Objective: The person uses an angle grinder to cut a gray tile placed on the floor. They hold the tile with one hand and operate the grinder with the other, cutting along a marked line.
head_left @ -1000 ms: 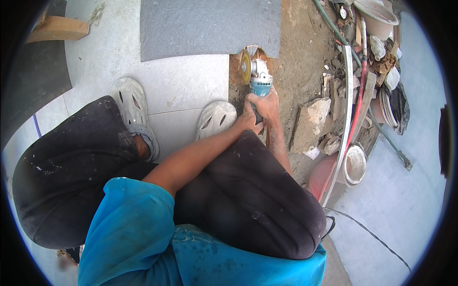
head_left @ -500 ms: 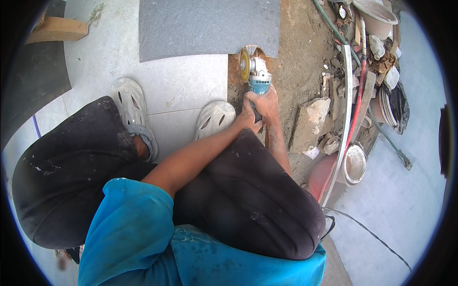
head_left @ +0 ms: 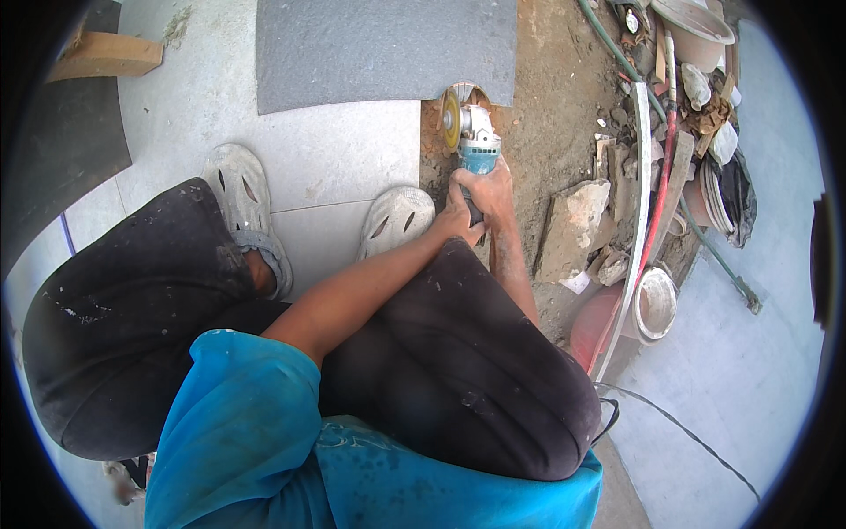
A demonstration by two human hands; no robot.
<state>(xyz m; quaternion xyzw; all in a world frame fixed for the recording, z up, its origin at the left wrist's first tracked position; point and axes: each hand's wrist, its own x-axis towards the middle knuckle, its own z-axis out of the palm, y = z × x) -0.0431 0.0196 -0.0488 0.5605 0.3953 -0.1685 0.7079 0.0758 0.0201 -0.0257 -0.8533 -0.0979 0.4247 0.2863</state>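
Beyond my right knee, an angle grinder [head_left: 479,157] with a teal body and silver head is gripped in both hands. My right hand [head_left: 495,189] is closed round its body just behind the head. Closed on the rear part is my left hand [head_left: 456,219], lower and to the left; the palms hide much of the handle. The yellowish disc [head_left: 452,120] stands on edge on the grinder's left side. It is beside a curved notch in the near edge of a dark grey tile [head_left: 379,53]; whether it touches the tile I cannot tell.
Pale floor tiles [head_left: 344,150] lie under my clogs [head_left: 398,219]. Bare soil [head_left: 551,106] runs right of the grinder. Farther right are broken slabs [head_left: 573,225], a long metal bar [head_left: 641,167], a hose [head_left: 617,53], buckets [head_left: 656,304] and a basin [head_left: 696,33]. A wooden piece [head_left: 110,55] is at far left.
The grinder and both hands hold practically the same position. At the lower left rim a small blurred shape has shifted slightly.
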